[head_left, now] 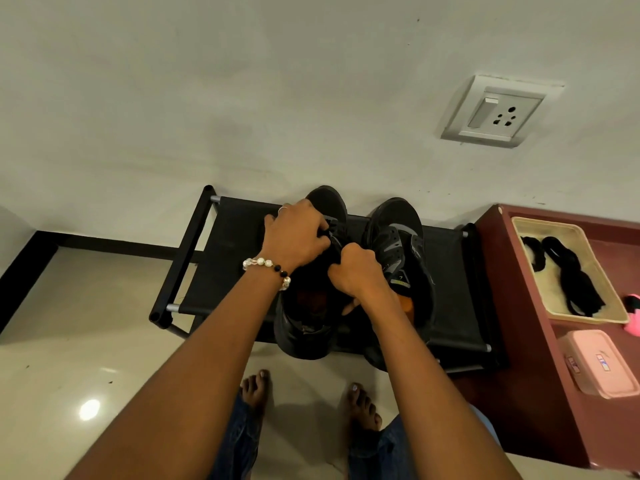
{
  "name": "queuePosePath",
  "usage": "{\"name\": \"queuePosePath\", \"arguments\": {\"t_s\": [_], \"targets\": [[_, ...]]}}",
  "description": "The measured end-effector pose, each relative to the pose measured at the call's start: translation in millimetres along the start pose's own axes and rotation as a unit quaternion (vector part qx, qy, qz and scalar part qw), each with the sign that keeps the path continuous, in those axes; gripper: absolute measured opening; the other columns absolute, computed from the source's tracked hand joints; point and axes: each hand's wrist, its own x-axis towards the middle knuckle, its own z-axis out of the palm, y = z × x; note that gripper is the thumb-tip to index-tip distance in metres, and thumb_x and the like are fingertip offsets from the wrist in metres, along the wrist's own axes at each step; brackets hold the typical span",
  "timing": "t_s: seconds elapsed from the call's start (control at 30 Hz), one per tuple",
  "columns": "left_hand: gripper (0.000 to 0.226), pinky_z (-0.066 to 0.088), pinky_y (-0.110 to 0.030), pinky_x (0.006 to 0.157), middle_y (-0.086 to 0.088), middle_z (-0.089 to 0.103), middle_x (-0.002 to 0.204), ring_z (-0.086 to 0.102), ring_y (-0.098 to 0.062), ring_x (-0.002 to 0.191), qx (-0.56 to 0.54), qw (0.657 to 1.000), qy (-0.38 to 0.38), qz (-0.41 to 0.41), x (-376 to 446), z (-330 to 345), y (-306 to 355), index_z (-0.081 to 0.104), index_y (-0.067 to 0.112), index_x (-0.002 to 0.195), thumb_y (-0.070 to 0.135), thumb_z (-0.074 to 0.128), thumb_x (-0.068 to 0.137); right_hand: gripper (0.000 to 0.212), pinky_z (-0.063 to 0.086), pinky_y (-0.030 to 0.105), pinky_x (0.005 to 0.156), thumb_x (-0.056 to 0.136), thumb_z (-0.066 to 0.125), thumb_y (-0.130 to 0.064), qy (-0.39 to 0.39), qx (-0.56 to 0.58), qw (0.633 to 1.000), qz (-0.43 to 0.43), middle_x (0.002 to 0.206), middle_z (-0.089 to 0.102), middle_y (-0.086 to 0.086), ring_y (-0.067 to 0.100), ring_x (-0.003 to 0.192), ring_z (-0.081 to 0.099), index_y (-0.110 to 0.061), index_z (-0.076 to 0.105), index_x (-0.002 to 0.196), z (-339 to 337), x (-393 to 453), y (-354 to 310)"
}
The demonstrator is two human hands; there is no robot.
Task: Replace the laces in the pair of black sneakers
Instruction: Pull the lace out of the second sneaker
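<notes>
Two black sneakers stand on a low black shoe rack (pixel 450 271) against the wall. Both hands work over the left sneaker (pixel 308 327), whose toe points at the wall. My left hand (pixel 294 235), with a bead bracelet at the wrist, pinches the black lace near the front eyelets. My right hand (pixel 353 270) is curled round the lace and tongue in the middle of the shoe. The right sneaker (pixel 405 251) stands beside it with no lace in its eyelets. Spare black laces (pixel 571 271) lie in a cream tray (pixel 609 306) at the right.
A maroon cabinet (pixel 530 341) stands right of the rack and carries the tray, a pink box (pixel 599 367) and a pink object at the frame's edge. A wall socket (pixel 495 112) sits above. My bare feet (pixel 363 407) stand on the glossy tiled floor.
</notes>
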Motion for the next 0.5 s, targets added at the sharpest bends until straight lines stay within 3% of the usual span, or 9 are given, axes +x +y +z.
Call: {"name": "queuePosePath", "arguments": {"t_s": [0.17, 0.3, 0.43, 0.5], "targets": [[0.018, 0.041, -0.047, 0.096, 0.0, 0.063, 0.106, 0.057, -0.025, 0.105, 0.082, 0.992, 0.091, -0.033, -4.0, 4.8, 13.3, 0.071, 0.02, 0.101, 0.032, 0.063, 0.09, 0.024, 0.037, 0.021, 0.032, 0.095, 0.049, -0.013, -0.002, 0.018, 1.0, 0.0, 0.079, 0.053, 0.01, 0.025, 0.05, 0.056, -0.012, 0.042, 0.072, 0.1, -0.7, -0.9], [0.017, 0.042, -0.043, 0.091, -0.001, 0.064, 0.089, 0.06, -0.022, 0.091, 0.062, 0.99, 0.121, -0.026, -3.5, 7.4, 13.8, 0.069, 0.018, 0.091, 0.027, 0.054, 0.093, 0.027, 0.034, 0.02, 0.034, 0.095, 0.05, -0.013, -0.004, 0.012, 1.0, 0.001, 0.075, 0.049, 0.007, 0.022, 0.053, 0.052, -0.014, 0.04, 0.07, -0.5, -1.0, -0.5], [0.022, 0.049, -0.039, 0.073, -0.001, 0.065, 0.078, 0.06, -0.02, 0.075, -0.1, 0.98, 0.145, -0.093, 4.5, 1.0, -6.3, 0.069, 0.011, 0.08, 0.025, 0.055, 0.092, 0.027, 0.033, 0.026, 0.043, 0.092, 0.05, -0.012, -0.006, 0.02, 1.0, 0.002, 0.073, 0.045, 0.006, 0.021, 0.056, 0.044, -0.014, 0.037, 0.069, 0.2, 1.4, 1.1], [0.025, 0.044, -0.031, 0.06, -0.005, 0.062, 0.068, 0.055, -0.017, 0.062, -0.287, 0.931, 0.149, -0.169, 6.9, -5.1, -15.9, 0.067, 0.002, 0.072, 0.018, 0.059, 0.089, 0.027, 0.035, 0.029, 0.047, 0.092, 0.05, -0.011, -0.006, 0.026, 1.0, 0.001, 0.073, 0.044, 0.006, 0.021, 0.057, 0.043, -0.013, 0.037, 0.069, 0.7, 1.6, 0.9]]}}
